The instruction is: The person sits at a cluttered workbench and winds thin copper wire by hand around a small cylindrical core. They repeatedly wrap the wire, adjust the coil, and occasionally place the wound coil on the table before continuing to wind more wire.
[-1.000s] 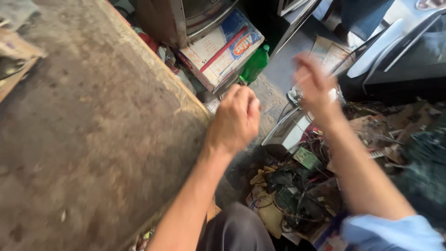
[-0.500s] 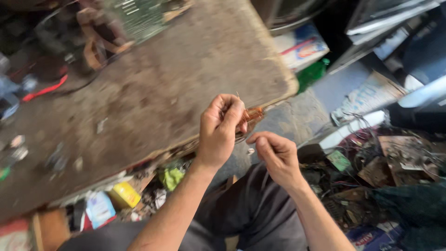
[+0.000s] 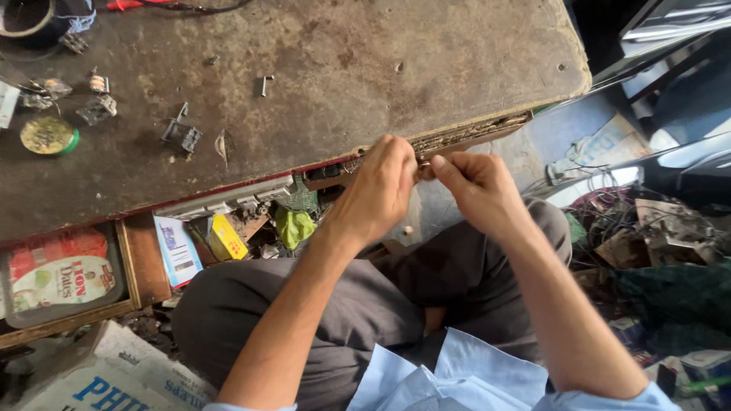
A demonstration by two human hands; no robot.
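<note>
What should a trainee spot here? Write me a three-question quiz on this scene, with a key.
1. True or false: the left hand and the right hand meet fingertip to fingertip at the front edge of the table.
2. Where does the round green-rimmed tin lie? A: on the left part of the table. B: on the floor. C: on the person's lap.
3. Fill in: the small box in the open space under the table is ___ in colour.
Key: 1 true; 2 A; 3 yellow.
</note>
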